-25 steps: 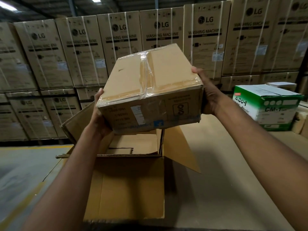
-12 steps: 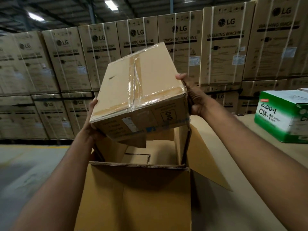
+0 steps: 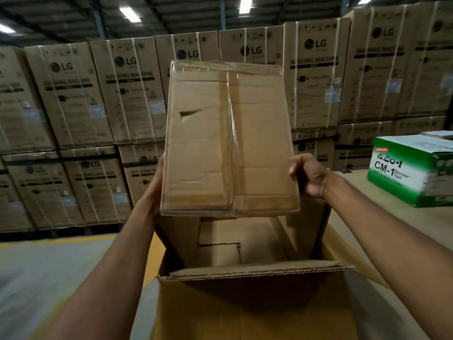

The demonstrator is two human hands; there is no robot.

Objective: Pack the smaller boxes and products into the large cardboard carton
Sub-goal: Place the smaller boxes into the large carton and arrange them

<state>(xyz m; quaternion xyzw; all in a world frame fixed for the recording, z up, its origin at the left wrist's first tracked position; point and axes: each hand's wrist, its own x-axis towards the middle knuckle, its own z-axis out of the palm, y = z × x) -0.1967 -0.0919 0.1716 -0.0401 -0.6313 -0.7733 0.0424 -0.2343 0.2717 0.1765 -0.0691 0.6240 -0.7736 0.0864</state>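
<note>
The taped box is held up on end above the open large carton. Its long axis runs from 12 to 6 o'clock and its broad taped face is turned toward the camera. The bottom edge hangs just over the carton's far side, apart from the carton floor.

The right hand, at 3 o'clock of the box's lower half, grips the right edge with curled fingers and thumb. The left hand, at 9 o'clock, presses against the left side. Its fingers are hidden behind the box, so whether they curl round it cannot be told.

The box is plain brown cardboard. Clear tape runs down the middle seam and across the top and bottom edges, and the left panel has a small dark tear and some creases. The carton below stands with its flaps up, showing bare cardboard inside.

At 3 o'clock a green and white box marked CM-1 sits on the surface.
</note>
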